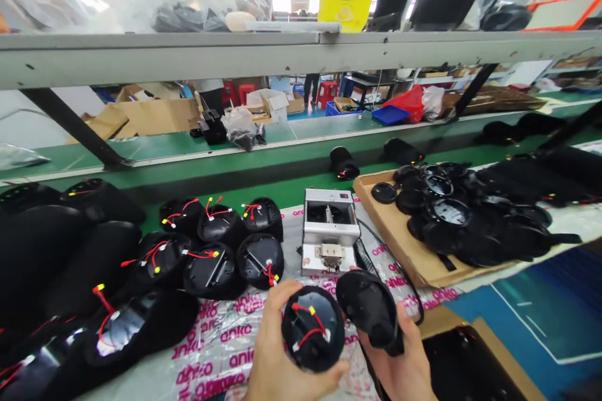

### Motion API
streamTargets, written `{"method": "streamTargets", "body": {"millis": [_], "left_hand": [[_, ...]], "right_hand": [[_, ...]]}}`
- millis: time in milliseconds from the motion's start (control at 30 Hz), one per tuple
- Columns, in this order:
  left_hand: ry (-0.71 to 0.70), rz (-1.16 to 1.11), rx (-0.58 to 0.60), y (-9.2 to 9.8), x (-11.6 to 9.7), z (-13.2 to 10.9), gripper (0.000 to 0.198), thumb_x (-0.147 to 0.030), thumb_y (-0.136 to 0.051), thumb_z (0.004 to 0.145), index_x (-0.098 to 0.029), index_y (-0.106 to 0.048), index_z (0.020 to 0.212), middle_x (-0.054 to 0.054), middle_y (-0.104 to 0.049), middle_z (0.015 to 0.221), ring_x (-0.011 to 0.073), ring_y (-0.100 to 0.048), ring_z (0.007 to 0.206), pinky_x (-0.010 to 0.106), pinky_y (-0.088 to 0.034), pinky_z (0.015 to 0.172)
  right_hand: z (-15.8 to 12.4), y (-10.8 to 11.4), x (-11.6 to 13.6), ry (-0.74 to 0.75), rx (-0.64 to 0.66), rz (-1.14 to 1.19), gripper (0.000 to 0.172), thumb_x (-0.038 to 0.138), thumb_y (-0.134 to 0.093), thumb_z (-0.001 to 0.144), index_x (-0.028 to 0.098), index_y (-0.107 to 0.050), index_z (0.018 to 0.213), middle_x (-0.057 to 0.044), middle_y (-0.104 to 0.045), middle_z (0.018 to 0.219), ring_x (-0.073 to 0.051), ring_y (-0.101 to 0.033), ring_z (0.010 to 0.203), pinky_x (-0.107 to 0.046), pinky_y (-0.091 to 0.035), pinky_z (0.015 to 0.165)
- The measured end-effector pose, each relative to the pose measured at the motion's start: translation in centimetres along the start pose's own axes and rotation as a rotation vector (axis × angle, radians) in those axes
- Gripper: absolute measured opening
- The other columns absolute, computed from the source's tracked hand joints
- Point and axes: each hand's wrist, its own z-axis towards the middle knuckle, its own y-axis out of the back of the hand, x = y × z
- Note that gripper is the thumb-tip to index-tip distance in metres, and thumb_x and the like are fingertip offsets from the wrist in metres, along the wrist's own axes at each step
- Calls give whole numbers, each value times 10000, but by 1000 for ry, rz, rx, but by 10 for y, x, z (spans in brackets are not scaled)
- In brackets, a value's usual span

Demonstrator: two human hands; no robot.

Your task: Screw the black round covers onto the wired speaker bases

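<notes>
My left hand (277,351) is wrapped round a black round housing (313,351), its open end facing me. Inside it run red wires with yellow and white connectors. My right hand (407,357) grips a black round cover (369,310), tilted, close beside the housing; whether the two touch I cannot tell. Just behind both hands stands a silver metal device (329,232) with a dark cable. To the left, several similar black housings (211,272) stand with their red wires showing.
A shelf bar (282,59) crosses above the bench. At the right, a cardboard tray (423,272) holds a pile of black covers (475,219). Large black fabric-covered cylinders (89,257) lie at the left. Printed plastic sheeting (221,326) covers the bench; a cardboard box (508,357) is below right.
</notes>
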Motion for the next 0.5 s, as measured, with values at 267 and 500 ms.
{"method": "streamTargets", "body": {"millis": [267,500], "left_hand": [[-90,-96,-143,6,13,-11,614,-566,-835,1000,-243,-554,1441,225,-579,1589,410,-667,1486,582,-641,1172],[-216,275,45,46,-15,13,125,-190,-602,1114,-267,-691,1073,121,-618,1488,275,-730,1307,360,-628,1002]], "right_hand": [[-6,-31,-5,-37,-26,456,634,754,-673,1017,338,-806,1476,-102,-834,1422,-406,-765,1392,-655,-539,1293],[5,-74,9,16,-23,633,625,755,-663,1028,330,-817,1460,-110,-883,1285,-397,-826,1276,-625,-601,1231]]}}
